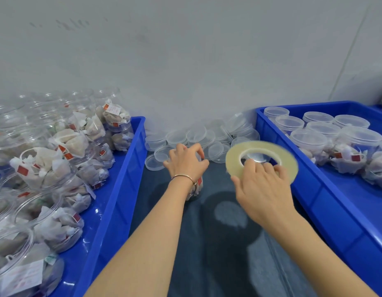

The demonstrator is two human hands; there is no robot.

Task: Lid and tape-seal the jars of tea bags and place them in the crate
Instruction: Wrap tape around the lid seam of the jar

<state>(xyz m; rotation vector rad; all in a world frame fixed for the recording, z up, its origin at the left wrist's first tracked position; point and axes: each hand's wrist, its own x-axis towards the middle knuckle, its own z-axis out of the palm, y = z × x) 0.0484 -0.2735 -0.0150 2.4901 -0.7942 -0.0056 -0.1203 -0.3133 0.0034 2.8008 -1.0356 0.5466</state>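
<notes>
Our left hand clamps the jar at twelve o'clock; our right hand grips the tape roll at one.

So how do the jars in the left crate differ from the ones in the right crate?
The jars in the left crate are open, with no lids; the jars in the right crate have clear lids on. The left jars lie tipped and stacked in a pile; the right ones stand upright. Both are clear plastic, filled with tea bags, in blue crates.
</notes>
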